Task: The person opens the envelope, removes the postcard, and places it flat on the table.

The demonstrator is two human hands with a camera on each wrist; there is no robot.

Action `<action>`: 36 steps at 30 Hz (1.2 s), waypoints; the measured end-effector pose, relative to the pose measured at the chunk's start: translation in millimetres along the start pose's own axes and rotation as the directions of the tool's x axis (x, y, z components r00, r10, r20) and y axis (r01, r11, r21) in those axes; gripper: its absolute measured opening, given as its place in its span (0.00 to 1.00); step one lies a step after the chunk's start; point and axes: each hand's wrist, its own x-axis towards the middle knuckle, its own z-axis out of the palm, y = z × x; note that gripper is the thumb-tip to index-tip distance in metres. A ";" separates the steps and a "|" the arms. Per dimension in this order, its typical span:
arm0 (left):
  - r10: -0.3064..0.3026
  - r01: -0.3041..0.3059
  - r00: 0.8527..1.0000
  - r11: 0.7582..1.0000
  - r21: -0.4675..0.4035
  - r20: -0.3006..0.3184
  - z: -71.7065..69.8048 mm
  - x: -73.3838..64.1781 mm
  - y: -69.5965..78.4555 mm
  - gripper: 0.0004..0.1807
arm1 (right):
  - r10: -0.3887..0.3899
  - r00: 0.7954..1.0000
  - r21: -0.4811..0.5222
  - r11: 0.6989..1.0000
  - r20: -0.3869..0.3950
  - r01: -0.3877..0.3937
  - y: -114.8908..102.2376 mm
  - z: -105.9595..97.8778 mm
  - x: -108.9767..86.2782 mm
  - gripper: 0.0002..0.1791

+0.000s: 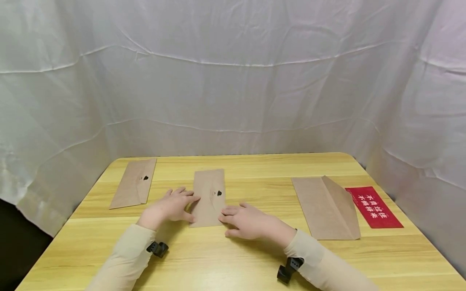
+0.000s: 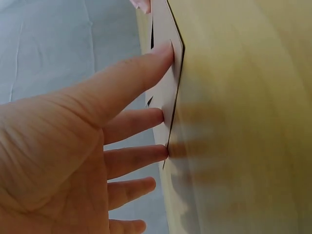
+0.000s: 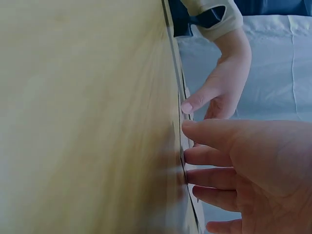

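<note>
A closed brown paper envelope with a small black hat mark lies flat on the table, its short side towards the person. The left hand rests at its left edge, fingers spread and fairly straight. In the left wrist view the thumb and the first fingers touch the envelope, while the last two fingers hang off it. From the other side, the right hand lies with its fingertips at the right edge. The right wrist view shows those fingers extended along the envelope's edge, not curled round it.
Another closed brown envelope lies at the far left. On the right is a brown envelope with its flap opened out, beside a red card with white characters. Pale curtains surround the wooden table.
</note>
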 end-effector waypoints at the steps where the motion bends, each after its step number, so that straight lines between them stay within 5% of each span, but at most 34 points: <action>1: 0.002 -0.002 1.000 1.000 -0.003 0.008 0.3 -0.4 2.6 0.41 | -0.007 1.000 -0.006 1.000 -0.003 0.007 0.0 0.4 -3.5 0.30; 11: 0.027 -0.029 0.999 0.998 0.056 0.031 9.4 -0.8 28.6 0.42 | -0.019 1.000 0.005 1.000 -0.003 0.019 3.5 5.4 -34.6 0.28; 20: 0.085 -0.083 0.996 0.993 0.085 -0.011 17.1 -2.9 47.0 0.41 | -0.009 1.000 0.039 0.999 -0.019 0.010 8.3 8.6 -57.5 0.27; 36: 0.079 -0.072 0.996 0.976 0.206 -0.028 23.9 1.3 78.7 0.43 | 0.006 0.998 0.074 0.997 -0.055 -0.002 14.8 9.2 -86.0 0.27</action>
